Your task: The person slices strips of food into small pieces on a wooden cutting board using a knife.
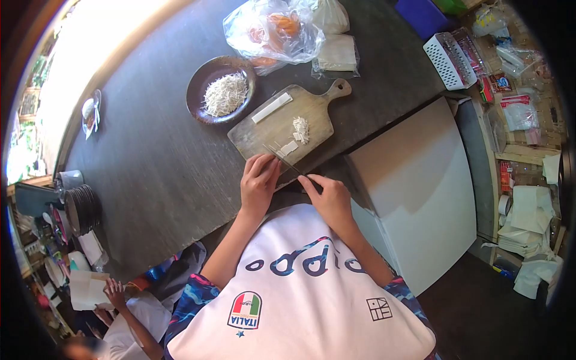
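Note:
On the wooden cutting board (315,114) lie a long white strip (272,108), a small pile of white slivers (301,129) and a short flat white piece (289,148). A thin dark knife (290,165) slants across the board's near edge. My right hand (330,199) is closed around its near end. My left hand (258,183) has its fingers curled and pressed together at the knife's far end, beside a few loose slivers; what they pinch is hidden. Beyond the board, a brown bowl (193,90) holds a heap of white shreds (225,95).
Plastic bags (273,30) with orange contents and a wrapped pale stack (337,54) sit behind the board on the dark table (156,156). A white perforated basket (449,60) stands at right. Stacked dark plates (83,209) are at left, near another person (141,315) holding paper.

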A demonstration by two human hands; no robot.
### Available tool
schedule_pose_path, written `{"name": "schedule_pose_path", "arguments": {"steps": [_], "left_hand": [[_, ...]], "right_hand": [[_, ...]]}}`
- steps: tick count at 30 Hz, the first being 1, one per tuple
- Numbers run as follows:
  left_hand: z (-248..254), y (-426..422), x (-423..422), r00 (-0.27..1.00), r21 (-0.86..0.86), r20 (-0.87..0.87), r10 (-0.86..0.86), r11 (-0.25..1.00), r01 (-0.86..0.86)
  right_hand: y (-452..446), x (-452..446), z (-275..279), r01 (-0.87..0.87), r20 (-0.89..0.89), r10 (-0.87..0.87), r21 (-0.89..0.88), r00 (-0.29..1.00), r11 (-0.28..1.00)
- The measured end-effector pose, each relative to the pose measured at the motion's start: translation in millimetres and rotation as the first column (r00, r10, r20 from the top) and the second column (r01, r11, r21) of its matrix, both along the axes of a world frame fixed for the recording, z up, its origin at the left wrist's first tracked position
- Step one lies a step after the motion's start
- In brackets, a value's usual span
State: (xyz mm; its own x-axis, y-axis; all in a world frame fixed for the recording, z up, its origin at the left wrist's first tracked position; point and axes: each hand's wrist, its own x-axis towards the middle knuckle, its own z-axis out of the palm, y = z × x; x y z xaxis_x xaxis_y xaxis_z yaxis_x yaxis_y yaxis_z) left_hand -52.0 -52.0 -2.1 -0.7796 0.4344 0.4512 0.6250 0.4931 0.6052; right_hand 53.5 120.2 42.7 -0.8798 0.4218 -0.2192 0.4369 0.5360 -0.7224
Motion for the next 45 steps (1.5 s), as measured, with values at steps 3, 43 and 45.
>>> {"name": "schedule_pose_path", "arguments": {"steps": [3, 43, 45], "left_hand": [[0, -1, -1, 1.000, 0.020, 0.013, -0.001, 1.000, 0.001], [0, -6, 5, 1.000, -0.035, 0.017, 0.006, 0.999, -0.005], [-2, -7, 4, 1.000, -0.037, 0.021, 0.005, 0.999, -0.004]], "right_hand": [[0, 9, -2, -0.003, -0.018, 0.003, 0.019, 1.000, 1.000], [-5, -7, -7, 0.007, 0.010, -0.006, -0.046, 1.000, 0.999], [-5, -6, -6, -0.002, 0.007, 0.002, -0.018, 1.000, 1.000]]}}
